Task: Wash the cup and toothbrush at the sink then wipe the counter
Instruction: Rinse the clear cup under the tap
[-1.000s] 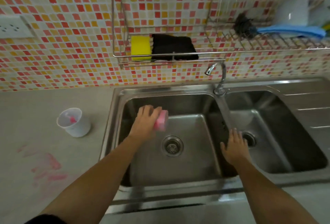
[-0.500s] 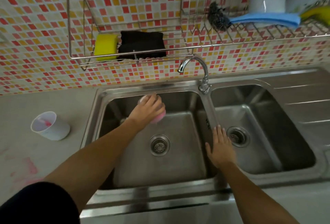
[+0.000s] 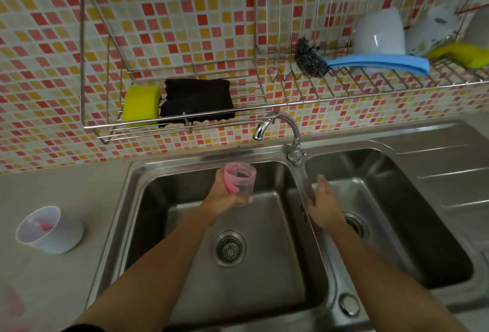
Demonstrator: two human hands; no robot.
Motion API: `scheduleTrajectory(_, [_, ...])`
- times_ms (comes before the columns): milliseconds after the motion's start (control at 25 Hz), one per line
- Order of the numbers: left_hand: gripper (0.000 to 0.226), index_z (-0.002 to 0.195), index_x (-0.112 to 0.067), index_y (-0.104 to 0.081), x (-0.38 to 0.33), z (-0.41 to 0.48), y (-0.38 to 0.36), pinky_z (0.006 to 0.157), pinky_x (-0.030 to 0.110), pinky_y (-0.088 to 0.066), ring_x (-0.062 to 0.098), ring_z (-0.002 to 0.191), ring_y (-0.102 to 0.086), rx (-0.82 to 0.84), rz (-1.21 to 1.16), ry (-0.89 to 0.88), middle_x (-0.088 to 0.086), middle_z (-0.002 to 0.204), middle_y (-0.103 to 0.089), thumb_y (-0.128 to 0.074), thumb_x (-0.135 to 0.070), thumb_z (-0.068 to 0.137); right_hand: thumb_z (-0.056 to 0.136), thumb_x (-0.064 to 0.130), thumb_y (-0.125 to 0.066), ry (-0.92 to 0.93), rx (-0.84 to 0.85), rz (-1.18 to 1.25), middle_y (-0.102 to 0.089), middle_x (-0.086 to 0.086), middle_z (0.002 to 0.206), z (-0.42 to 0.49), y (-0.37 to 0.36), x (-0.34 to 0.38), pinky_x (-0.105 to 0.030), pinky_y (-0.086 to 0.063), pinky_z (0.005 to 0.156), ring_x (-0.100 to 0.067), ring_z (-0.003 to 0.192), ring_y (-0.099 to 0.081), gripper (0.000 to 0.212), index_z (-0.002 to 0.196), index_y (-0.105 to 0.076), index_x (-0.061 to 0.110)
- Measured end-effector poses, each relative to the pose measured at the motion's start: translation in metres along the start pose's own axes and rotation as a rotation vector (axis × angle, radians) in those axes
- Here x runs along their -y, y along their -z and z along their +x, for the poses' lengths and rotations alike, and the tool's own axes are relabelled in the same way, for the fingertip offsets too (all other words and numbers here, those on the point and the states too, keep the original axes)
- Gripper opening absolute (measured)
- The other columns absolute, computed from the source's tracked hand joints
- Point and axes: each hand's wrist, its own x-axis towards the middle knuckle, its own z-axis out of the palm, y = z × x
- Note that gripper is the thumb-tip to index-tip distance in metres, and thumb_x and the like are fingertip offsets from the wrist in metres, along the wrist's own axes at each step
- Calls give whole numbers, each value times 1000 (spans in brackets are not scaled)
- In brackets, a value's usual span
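Note:
My left hand [image 3: 221, 194] grips a clear cup [image 3: 242, 182] smeared with pink, upright over the back of the left sink basin [image 3: 185, 265], below and left of the tap spout [image 3: 260, 133]. My right hand [image 3: 321, 203] is empty with fingers straight, resting at the divider between the two basins. A white cup [image 3: 50, 229] with a pink item inside lies tilted on the counter [image 3: 66, 194] to the left. No toothbrush can be told apart clearly.
A wire rack on the tiled wall holds a yellow sponge [image 3: 141, 105] and black cloth [image 3: 197, 100]. A higher rack holds a steel scourer [image 3: 309, 57], blue cloth [image 3: 378, 63], white bowls and a yellow sponge. Pink smears mark the counter at bottom left [image 3: 13, 308].
My left hand has turned the pink-smeared cup mouth-up and lifted it toward the tap. My right hand slid a little forward along the divider. The view shifted right and closer.

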Motion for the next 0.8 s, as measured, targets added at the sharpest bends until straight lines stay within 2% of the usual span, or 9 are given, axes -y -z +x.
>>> scheduleTrajectory(160, [79, 131, -18, -33, -10, 12, -21, 73, 37, -58, 25, 107, -62, 83, -84, -1, 11, 124, -55, -76, 5, 69, 83, 7, -59, 44, 65, 7, -1, -17, 157, 61, 22, 29, -36, -12, 118, -28, 145, -4, 89, 147, 2, -1])
scheduleTrajectory(280, [73, 131, -18, -34, -12, 19, -25, 78, 37, -57, 23, 109, -61, 103, -87, -26, 9, 124, -55, -74, 3, 73, 75, -1, -61, 131, 130, 43, -5, -12, 158, 72, 15, 35, -35, -23, 114, -28, 144, -13, 96, 149, 1, 7])
scheduleTrajectory(360, [69, 129, -18, -37, -11, 23, -24, 80, 34, -57, 20, 108, -61, 96, -72, -43, 7, 121, -57, -73, 3, 74, 77, 0, -59, 235, 210, -82, 4, -8, 158, 69, 5, 35, -35, -25, 114, -25, 145, -6, 98, 149, 6, 10])
scheduleTrajectory(440, [66, 125, -18, -41, -11, 25, -24, 79, 31, -56, 20, 103, -62, 58, -36, -49, 7, 116, -59, -72, 7, 72, 79, 1, -57, 298, 196, -244, 13, -6, 157, 69, -4, 32, -36, -20, 117, -22, 145, 6, 97, 147, 11, 9])
scheduleTrajectory(520, [68, 123, -16, -44, -14, 26, -24, 76, 30, -56, 23, 99, -62, 4, -2, -63, 11, 114, -59, -71, 12, 68, 82, 5, -56, 317, 90, -319, 15, -9, 156, 64, -10, 28, -36, -9, 119, -23, 144, 13, 94, 146, 13, 7])
scheduleTrajectory(640, [70, 121, -19, -45, -21, 30, -24, 67, 20, -55, 14, 93, -64, -35, 121, -29, 4, 111, -60, -79, 2, 63, 91, 15, -45, 211, -59, -300, 10, -13, 157, 42, -21, 13, -33, 0, 116, -25, 144, 10, 78, 146, 8, 3])
scheduleTrajectory(720, [72, 119, -23, -46, -25, 33, -27, 66, 12, -51, 6, 91, -63, -46, 219, 2, -7, 107, -61, -86, -14, 59, 95, 25, -37, 120, -45, -322, 8, -16, 157, 25, -31, 2, -34, 1, 116, -26, 145, 8, 71, 146, 5, 1])
scheduleTrajectory(800, [72, 118, -26, -51, -25, 37, -31, 68, 10, -48, 5, 93, -62, -21, 275, 43, -13, 105, -62, -88, -28, 57, 96, 35, -35, 59, 30, -358, 9, -15, 157, 11, -40, -5, -36, -1, 117, -26, 145, 9, 73, 147, 6, 3])
